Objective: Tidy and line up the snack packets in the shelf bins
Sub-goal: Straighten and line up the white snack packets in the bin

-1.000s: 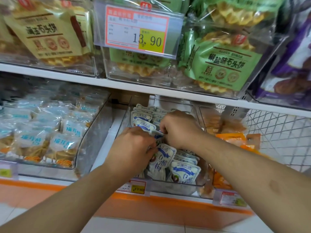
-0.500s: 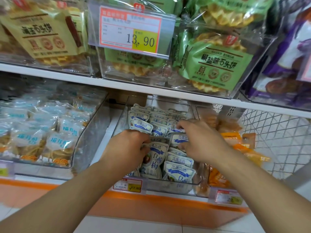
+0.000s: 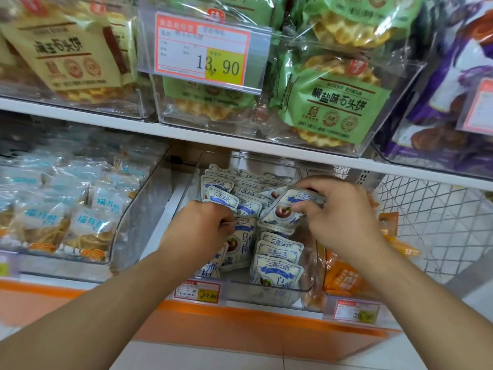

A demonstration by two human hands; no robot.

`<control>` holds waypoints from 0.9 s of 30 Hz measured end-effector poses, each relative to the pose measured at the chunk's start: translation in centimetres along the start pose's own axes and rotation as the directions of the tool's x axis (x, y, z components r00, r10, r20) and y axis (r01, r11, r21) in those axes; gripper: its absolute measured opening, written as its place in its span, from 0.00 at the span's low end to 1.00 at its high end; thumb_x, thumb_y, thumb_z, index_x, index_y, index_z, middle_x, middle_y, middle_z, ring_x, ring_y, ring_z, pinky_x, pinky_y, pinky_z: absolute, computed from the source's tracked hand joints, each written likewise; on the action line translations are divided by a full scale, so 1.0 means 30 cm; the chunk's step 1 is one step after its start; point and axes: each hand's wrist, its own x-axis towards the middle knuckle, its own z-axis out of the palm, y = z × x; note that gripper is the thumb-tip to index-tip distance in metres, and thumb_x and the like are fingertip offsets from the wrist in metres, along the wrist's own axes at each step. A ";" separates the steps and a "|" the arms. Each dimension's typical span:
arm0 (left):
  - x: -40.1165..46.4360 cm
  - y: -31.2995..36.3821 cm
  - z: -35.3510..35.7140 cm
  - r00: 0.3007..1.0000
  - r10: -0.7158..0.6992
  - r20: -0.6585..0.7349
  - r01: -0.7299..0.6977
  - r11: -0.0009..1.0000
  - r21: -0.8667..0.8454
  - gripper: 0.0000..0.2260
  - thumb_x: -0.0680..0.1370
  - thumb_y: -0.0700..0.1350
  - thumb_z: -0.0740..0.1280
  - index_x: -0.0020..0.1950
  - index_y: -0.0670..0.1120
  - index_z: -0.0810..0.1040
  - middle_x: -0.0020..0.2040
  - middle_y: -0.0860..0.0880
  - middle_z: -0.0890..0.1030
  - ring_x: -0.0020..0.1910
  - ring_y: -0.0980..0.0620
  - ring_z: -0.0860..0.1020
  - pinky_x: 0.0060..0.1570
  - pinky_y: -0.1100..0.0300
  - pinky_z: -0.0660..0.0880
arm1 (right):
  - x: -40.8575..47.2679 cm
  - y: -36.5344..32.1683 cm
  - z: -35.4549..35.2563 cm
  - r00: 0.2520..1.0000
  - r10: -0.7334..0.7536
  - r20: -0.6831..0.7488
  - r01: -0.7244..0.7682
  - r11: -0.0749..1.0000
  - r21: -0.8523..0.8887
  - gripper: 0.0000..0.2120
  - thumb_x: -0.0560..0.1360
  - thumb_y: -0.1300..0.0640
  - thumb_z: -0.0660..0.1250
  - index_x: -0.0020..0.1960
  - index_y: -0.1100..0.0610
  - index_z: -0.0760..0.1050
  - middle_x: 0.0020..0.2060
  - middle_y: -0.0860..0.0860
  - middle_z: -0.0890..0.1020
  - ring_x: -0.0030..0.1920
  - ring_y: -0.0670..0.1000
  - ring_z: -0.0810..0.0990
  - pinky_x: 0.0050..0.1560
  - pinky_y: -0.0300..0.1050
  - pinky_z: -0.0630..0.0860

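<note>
Clear plastic forms the bin (image 3: 306,285) that holds the white-and-blue packets (image 3: 277,265), on the lower shelf under the white shelf edge (image 3: 293,153). The right hand (image 3: 344,217) has one packet (image 3: 285,209) lifted and tilted above the rows, thumb and fingers pinched on its upper edge. The left hand (image 3: 200,231) is curled over the front-left packets, fingers closed on or against the top of one; the exact hold is hidden by the knuckles.

These pouches look light, soft and slick, with a lumpy fill and a flat sealed rim. That rim is likely the best place to grip; squeezing the middle would probably make the film slide or crumple. They should stand only if leaned on their neighbours, so each one needs a packet behind it.

The back rows stand fairly even, while the front ones lean and overlap. The bin floor appears smooth, so packets may slip forward. Space is tight: the shelf above hangs close over the bin, a bin of pale biscuit bags (image 3: 88,225) sits to the left, orange packs (image 3: 344,279) and a wire basket (image 3: 432,222) to the right.
</note>
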 end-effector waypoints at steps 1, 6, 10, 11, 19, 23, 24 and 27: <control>0.004 0.003 0.004 1.000 0.003 0.000 -0.003 1.000 -0.006 0.03 0.78 0.49 0.72 0.46 0.53 0.86 0.37 0.53 0.84 0.35 0.53 0.81 0.38 0.54 0.81 | 0.000 0.002 -0.004 1.000 0.026 0.003 -0.026 0.996 0.087 0.11 0.77 0.53 0.77 0.58 0.45 0.85 0.43 0.45 0.88 0.30 0.51 0.79 0.33 0.45 0.79; 0.016 0.006 0.007 0.999 -0.020 0.032 0.020 1.000 -0.014 0.04 0.77 0.51 0.74 0.44 0.56 0.81 0.40 0.56 0.79 0.38 0.54 0.79 0.38 0.57 0.79 | 0.004 0.008 0.005 0.995 0.062 0.083 -0.081 0.967 0.240 0.11 0.75 0.54 0.79 0.54 0.41 0.83 0.44 0.47 0.88 0.43 0.60 0.85 0.43 0.54 0.83; 0.008 0.002 -0.009 0.997 -0.024 0.076 0.032 0.994 -0.100 0.10 0.75 0.49 0.76 0.55 0.55 0.83 0.45 0.57 0.80 0.42 0.55 0.80 0.44 0.55 0.81 | 0.008 0.016 0.014 0.994 0.058 0.090 -0.086 0.931 0.355 0.11 0.73 0.56 0.81 0.48 0.41 0.83 0.40 0.52 0.87 0.40 0.62 0.83 0.42 0.60 0.82; 0.007 0.002 -0.019 0.996 -0.012 0.085 0.022 0.994 -0.112 0.12 0.75 0.48 0.77 0.58 0.55 0.82 0.46 0.57 0.80 0.43 0.56 0.80 0.47 0.55 0.81 | 0.007 0.012 0.016 0.994 0.048 0.093 -0.081 0.916 0.394 0.11 0.72 0.56 0.81 0.48 0.43 0.84 0.41 0.54 0.88 0.43 0.66 0.83 0.44 0.64 0.82; -0.033 -0.003 -0.124 0.983 0.020 0.182 -0.002 0.995 -0.098 0.26 0.76 0.45 0.76 0.71 0.54 0.71 0.59 0.57 0.80 0.54 0.60 0.79 0.57 0.62 0.79 | -0.004 -0.047 0.057 0.983 -0.051 0.177 -0.044 0.870 0.491 0.10 0.70 0.58 0.82 0.46 0.47 0.85 0.42 0.44 0.87 0.46 0.46 0.85 0.52 0.46 0.83; -0.076 -0.019 -0.136 0.953 0.099 0.288 -0.146 0.979 0.144 0.23 0.76 0.56 0.73 0.69 0.56 0.73 0.64 0.56 0.77 0.62 0.56 0.75 0.63 0.59 0.73 | -0.024 -0.046 0.093 0.959 -0.011 0.282 -0.099 0.923 0.372 0.09 0.71 0.56 0.82 0.45 0.48 0.83 0.41 0.44 0.86 0.43 0.42 0.83 0.42 0.35 0.77; -0.088 -0.025 -0.137 0.938 0.142 0.315 -0.223 0.945 0.240 0.22 0.76 0.58 0.72 0.68 0.58 0.74 0.64 0.57 0.78 0.64 0.55 0.74 0.69 0.58 0.67 | -0.028 -0.045 0.102 0.948 -0.015 0.318 -0.096 0.939 0.329 0.09 0.71 0.55 0.82 0.45 0.48 0.82 0.40 0.45 0.85 0.43 0.42 0.82 0.43 0.36 0.77; -0.101 -0.043 -0.149 0.922 0.152 0.357 -0.303 0.856 0.419 0.18 0.78 0.58 0.70 0.67 0.58 0.75 0.61 0.58 0.80 0.67 0.55 0.73 0.76 0.53 0.46 | -0.033 -0.052 0.116 0.912 -0.018 0.411 -0.087 0.968 0.235 0.09 0.72 0.54 0.81 0.48 0.47 0.83 0.42 0.43 0.84 0.44 0.42 0.81 0.46 0.42 0.76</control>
